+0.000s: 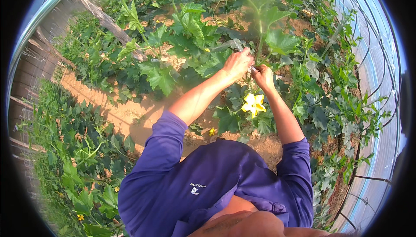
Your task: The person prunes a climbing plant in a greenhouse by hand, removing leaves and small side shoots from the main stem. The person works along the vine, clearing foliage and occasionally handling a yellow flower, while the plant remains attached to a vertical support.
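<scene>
My left hand (240, 63) and my right hand (264, 77) meet at the upright green stem (260, 43) of a climbing vine. A translucent plastic strip (232, 44) trails to the left from behind the fingers of my left hand, which are closed on it. At the fingertips of my right hand a short pale piece shows, pinched beside the stem; it looks like the same strip, though the fingers hide most of it. Just below my hands a large yellow flower (253, 104) is open. A broad lobed leaf (282, 43) spreads to the upper right of them.
Leafy vines (81, 168) grow in rows on both sides. A sandy path (120, 115) runs between them at the left. A weathered wooden post (105, 21) leans at the upper left. Clear plastic sheeting (378, 71) over curved rods forms the right wall.
</scene>
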`<state>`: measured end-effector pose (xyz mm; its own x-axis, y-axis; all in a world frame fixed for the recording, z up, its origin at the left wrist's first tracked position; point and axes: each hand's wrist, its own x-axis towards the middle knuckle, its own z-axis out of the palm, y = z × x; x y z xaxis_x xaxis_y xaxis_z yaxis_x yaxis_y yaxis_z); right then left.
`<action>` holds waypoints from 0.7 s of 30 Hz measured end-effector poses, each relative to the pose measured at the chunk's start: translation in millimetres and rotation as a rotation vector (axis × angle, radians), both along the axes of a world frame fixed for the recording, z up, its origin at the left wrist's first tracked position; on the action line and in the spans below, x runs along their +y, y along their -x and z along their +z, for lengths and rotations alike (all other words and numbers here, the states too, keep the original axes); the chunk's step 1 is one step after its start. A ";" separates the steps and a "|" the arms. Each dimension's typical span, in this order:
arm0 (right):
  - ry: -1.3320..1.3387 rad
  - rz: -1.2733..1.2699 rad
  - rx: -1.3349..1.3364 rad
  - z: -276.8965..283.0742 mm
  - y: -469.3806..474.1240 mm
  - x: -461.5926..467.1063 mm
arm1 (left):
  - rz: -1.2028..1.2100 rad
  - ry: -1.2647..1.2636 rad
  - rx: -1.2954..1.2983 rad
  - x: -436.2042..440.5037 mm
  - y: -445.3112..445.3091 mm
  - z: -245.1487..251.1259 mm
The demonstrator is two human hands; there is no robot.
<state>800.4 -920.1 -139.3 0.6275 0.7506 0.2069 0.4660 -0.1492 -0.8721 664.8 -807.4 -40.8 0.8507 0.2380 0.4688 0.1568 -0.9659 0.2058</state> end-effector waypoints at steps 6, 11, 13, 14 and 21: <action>-0.101 -0.031 0.132 -1.6 13.1 -5.2 | 0.057 0.224 -0.130 4.2 2.0 -29.3; -0.149 0.026 0.251 -10.8 10.3 -2.1 | 0.020 0.441 -0.057 2.6 1.0 -25.2; -0.176 0.055 0.207 -12.7 8.7 -3.9 | 0.000 0.420 0.010 1.6 3.7 -19.8; -0.175 0.058 0.213 -12.9 8.2 -5.2 | 0.013 0.449 0.075 1.1 5.2 -17.3; -0.078 0.087 0.204 -6.2 7.7 -7.6 | -0.012 0.624 0.218 12.3 1.3 -6.7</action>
<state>792.6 -927.8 -145.5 0.5957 0.7906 0.1416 0.2869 -0.0447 -0.9569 663.6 -795.0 -47.5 0.9145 0.3996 0.0628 0.2484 -0.6772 0.6926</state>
